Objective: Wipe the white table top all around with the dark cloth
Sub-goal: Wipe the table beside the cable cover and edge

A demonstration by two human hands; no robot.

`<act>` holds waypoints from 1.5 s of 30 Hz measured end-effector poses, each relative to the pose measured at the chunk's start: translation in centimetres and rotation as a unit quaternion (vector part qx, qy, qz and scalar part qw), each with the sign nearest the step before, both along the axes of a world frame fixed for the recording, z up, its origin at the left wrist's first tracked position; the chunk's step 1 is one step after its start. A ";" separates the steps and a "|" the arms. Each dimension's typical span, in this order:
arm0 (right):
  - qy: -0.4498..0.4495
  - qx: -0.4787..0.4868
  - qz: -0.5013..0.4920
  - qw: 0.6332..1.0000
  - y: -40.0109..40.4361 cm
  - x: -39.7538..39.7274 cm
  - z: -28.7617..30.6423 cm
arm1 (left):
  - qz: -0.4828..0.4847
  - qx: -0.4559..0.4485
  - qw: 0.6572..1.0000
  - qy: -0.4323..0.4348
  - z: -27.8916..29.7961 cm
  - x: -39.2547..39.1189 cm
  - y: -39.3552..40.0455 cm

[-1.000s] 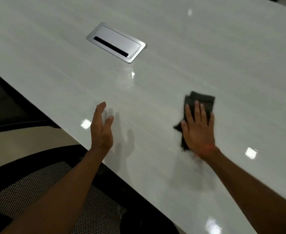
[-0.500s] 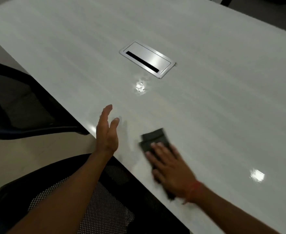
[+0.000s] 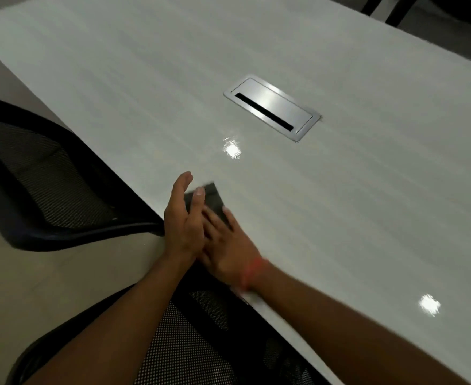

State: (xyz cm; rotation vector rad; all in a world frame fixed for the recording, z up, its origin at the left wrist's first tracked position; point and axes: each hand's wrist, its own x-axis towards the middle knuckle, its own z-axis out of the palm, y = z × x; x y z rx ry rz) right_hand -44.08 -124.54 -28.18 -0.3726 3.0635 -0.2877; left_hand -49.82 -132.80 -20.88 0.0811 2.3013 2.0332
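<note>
The glossy white table top (image 3: 353, 204) fills most of the head view. A dark cloth (image 3: 215, 198) lies flat near the table's near-left edge. My right hand (image 3: 228, 240) presses flat on the cloth, its fingers spread over it and covering its near part. My left hand (image 3: 183, 218) stands on its edge at the table's rim, right against the cloth and my right hand, fingers straight and holding nothing. A red band circles my right wrist.
A silver cable hatch (image 3: 272, 108) with a black slot is set into the table beyond the cloth. Two black mesh chairs stand along the near edge, one (image 3: 42, 184) at left and one (image 3: 195, 343) below my arms. Dark chair legs (image 3: 395, 9) show past the far edge.
My right hand has slid the cloth leftward along the near edge until it meets my left hand. The left hand has stayed at the rim. The view has shifted left.
</note>
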 end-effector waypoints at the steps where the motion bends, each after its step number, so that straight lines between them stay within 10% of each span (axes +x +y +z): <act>1: -0.017 0.001 0.011 1.000 0.3 3.6 0.3 | -0.017 -0.046 0.999 0.025 -0.4 -0.4 -0.5; 6: -0.046 0.042 -0.160 0.985 11.7 12.8 0.4 | -0.064 -0.094 0.993 0.014 -2.2 -1.8 -0.8; 10: -0.048 0.050 -0.344 0.936 16.7 4.1 0.6 | -0.097 -0.101 0.990 -0.003 -3.6 -1.7 -0.5; 15: -0.041 0.040 -0.259 0.964 8.0 -3.5 -0.1 | -0.109 -0.120 0.987 0.006 -4.5 -0.1 -0.7; 20: -0.035 0.040 -0.107 0.993 4.2 14.8 0.7 | -0.144 -0.122 0.982 -0.001 -2.7 3.3 0.5; 25: -0.078 0.048 -0.360 0.928 14.9 34.8 1.6 | -0.237 -0.125 0.963 -0.003 -2.8 8.2 5.7; 31: -0.065 0.056 -0.525 0.847 25.5 30.2 0.5 | -0.332 -0.137 0.933 0.034 -2.4 14.8 12.4; 36: -0.014 0.031 -0.367 0.930 20.1 25.2 0.0 | -0.368 -0.135 0.918 0.054 -0.6 19.8 19.5; 40: -0.036 -0.008 -0.244 0.969 17.3 36.1 0.6 | -0.388 -0.163 0.904 0.072 -1.3 23.8 23.7; 45: -0.051 0.036 -0.399 0.915 27.5 51.1 0.6 | -0.400 -0.193 0.895 0.043 -2.8 30.3 29.7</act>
